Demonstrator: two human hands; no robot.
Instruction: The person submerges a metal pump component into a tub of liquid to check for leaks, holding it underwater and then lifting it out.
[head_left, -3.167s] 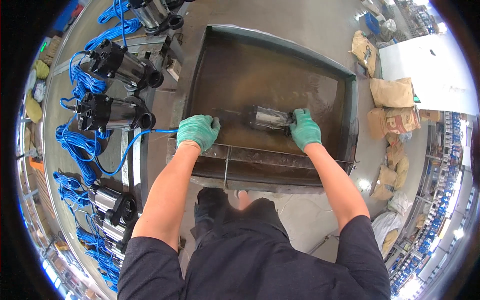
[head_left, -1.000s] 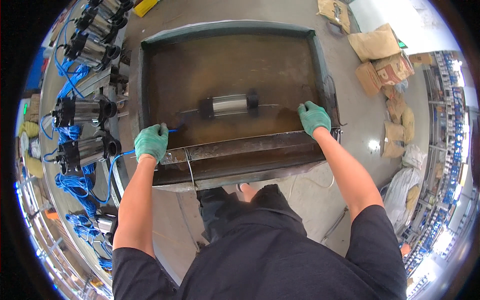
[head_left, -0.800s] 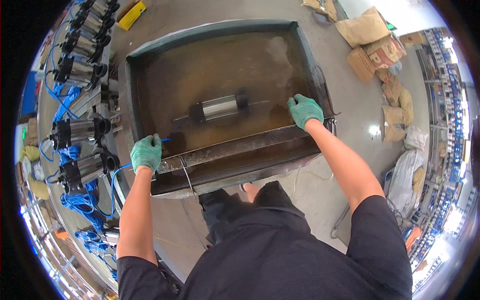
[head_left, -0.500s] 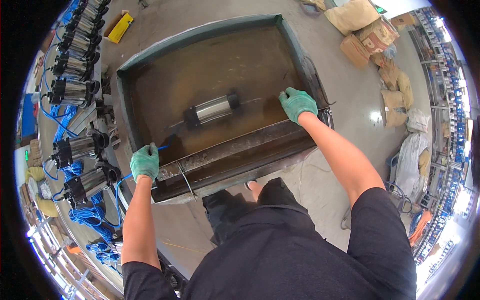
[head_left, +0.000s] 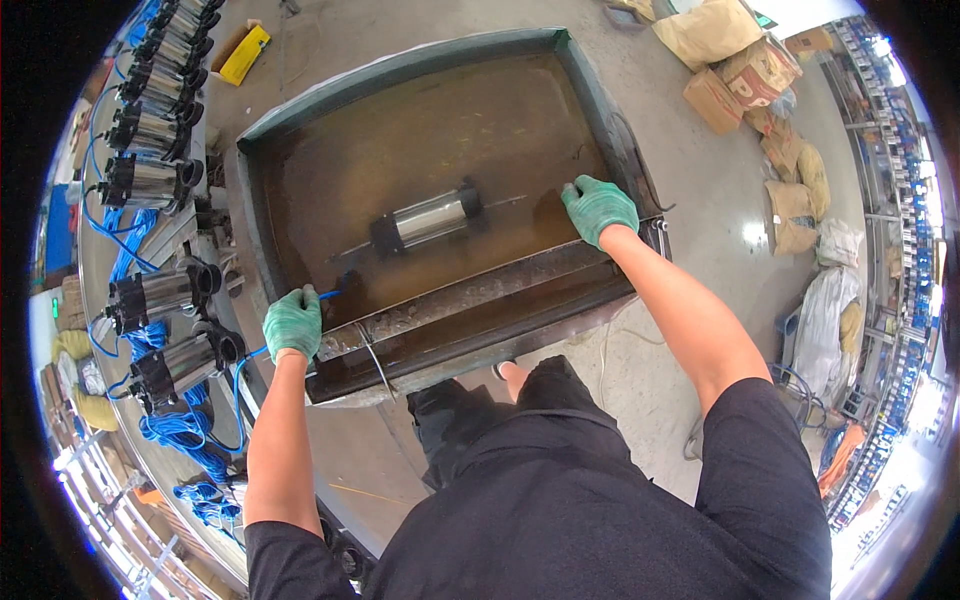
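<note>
A steel motor-like cylinder (head_left: 431, 219) with black ends lies slightly slanted in the brownish water of a dark metal tank (head_left: 400, 56). Thin rods seem to stick out beyond both its ends. My left hand (head_left: 293, 322), in a green glove, is closed at the tank's near left corner. From its fist a short piece of blue cable (head_left: 330, 295) points toward the water. My right hand (head_left: 602, 210), gloved alike, rests by the near right corner with its fingers curled; whatever lies under them is hidden. Neither hand touches the cylinder.
A metal ledge (head_left: 450, 296) crosses the tank's near side, with a bent wire (head_left: 376, 362) over it. Several similar black-ended cylinders (head_left: 152, 183) with coiled blue cables (head_left: 185, 436) line the bench at left. Cardboard boxes (head_left: 713, 101) and sacks stand on the floor at right.
Both hands keep their places on the tank. The water surface looks calmer, and the cylinder and its thin rods show more clearly. The whole view has shifted very slightly.
</note>
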